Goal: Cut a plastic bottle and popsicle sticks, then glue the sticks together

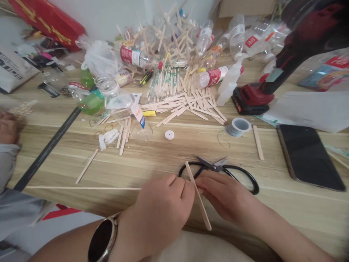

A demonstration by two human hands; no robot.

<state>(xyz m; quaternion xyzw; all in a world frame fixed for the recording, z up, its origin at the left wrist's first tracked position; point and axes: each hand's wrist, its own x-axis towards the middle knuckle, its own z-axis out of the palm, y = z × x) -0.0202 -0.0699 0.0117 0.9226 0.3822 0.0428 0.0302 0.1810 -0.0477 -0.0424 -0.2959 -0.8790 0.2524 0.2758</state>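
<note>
My left hand point(163, 207), with a watch point(101, 239) on the wrist, is closed in a pinch at a wooden craft stick point(202, 207). The stick slants between my two hands, crossing in front of the fingertips. From the other side, my right hand point(225, 196) has its fingers pressed together close against the stick's middle. Whatever those fingers pinch is hidden. Just beyond my hands lie black-handled scissors point(214, 166) with parted blades, partly covered by my fingers.
A spool point(239, 127), another craft stick point(258, 142) and a phone point(311, 156) lie to the right. Behind are a white disc point(169, 135), a heap of sticks point(188, 103), plastic bottles point(215, 76) and a red-black power tool point(253, 96). Another person's hand point(7, 127) rests at far left.
</note>
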